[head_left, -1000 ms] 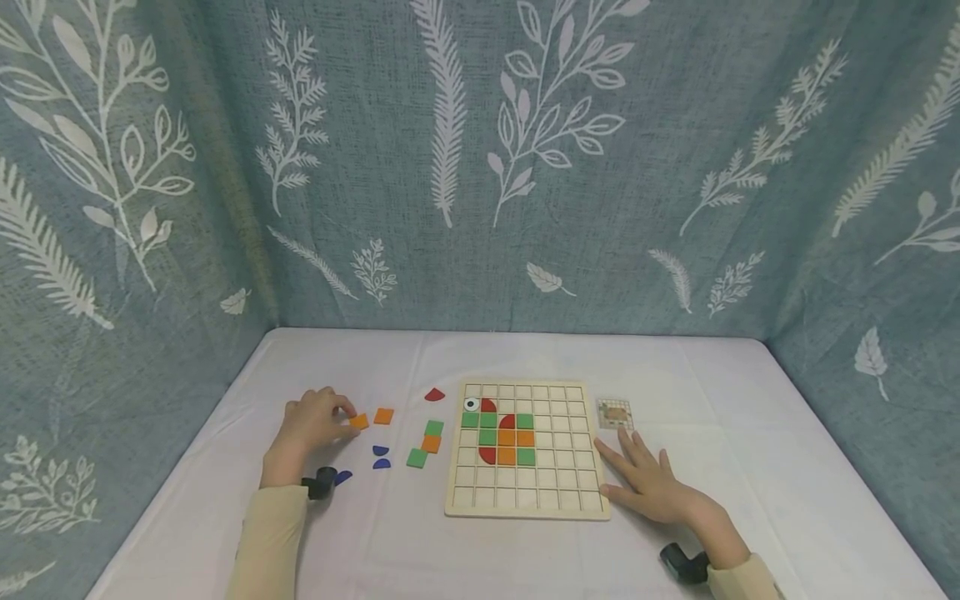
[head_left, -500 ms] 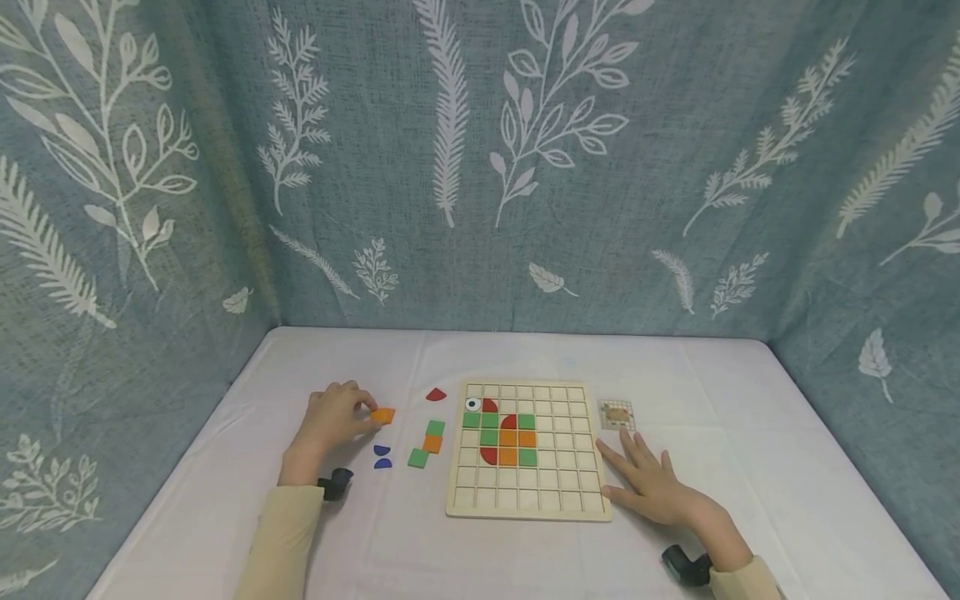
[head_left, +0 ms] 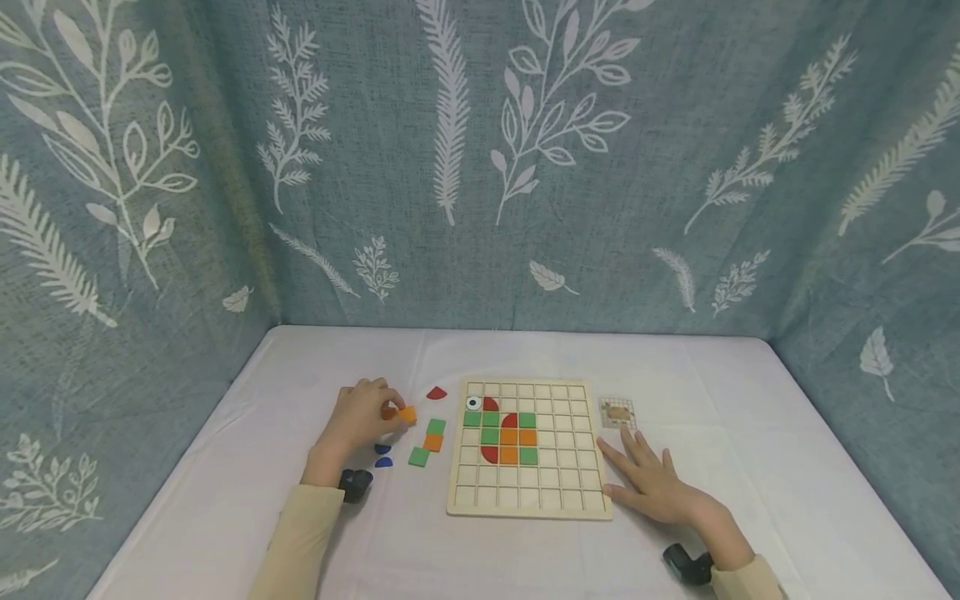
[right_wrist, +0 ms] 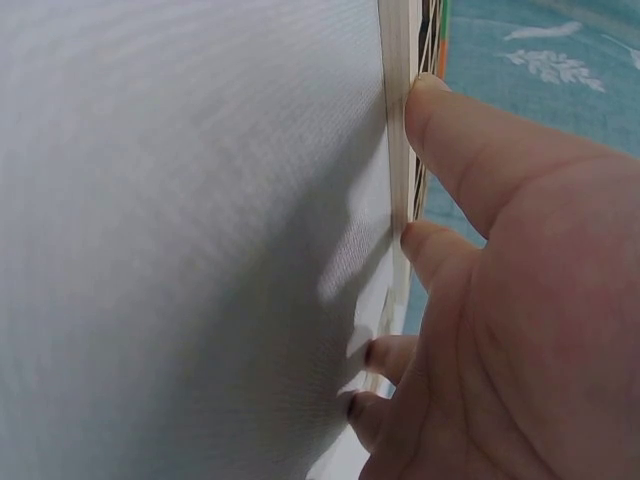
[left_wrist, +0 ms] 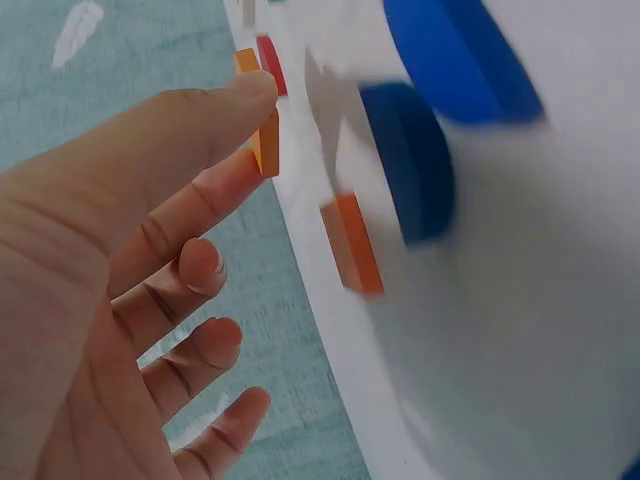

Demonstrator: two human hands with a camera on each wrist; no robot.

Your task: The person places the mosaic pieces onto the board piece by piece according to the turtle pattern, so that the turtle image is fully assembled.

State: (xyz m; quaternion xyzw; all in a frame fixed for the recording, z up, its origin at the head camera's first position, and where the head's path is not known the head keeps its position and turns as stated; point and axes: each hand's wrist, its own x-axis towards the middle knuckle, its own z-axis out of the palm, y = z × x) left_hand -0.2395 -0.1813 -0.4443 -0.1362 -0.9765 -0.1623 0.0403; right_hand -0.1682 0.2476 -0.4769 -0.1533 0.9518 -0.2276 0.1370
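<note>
My left hand (head_left: 362, 418) pinches an orange square tile (head_left: 407, 415) between thumb and index finger, above the table left of the board. In the left wrist view that held tile (left_wrist: 268, 145) shows edge-on, the other fingers loosely bent. A second orange tile (left_wrist: 352, 245) lies on the cloth below, partly hidden by the hand in the head view. My right hand (head_left: 651, 486) lies with fingers spread, thumb and index fingertip touching the right edge of the wooden grid board (head_left: 525, 514). On the board are green, orange and red pieces and a white eye tile (head_left: 473, 403).
Between hand and board lie green tiles (head_left: 418, 457), an orange tile (head_left: 433, 442) and a red quarter piece (head_left: 437, 392). Blue half-round pieces (head_left: 384, 462) lie nearer me. A small picture card (head_left: 617, 412) sits right of the board. A patterned curtain (head_left: 480, 275) stands behind the table.
My left hand has moved right with the orange tile, passing over the second orange tile toward the board. The right hand has stayed at the board's edge.
</note>
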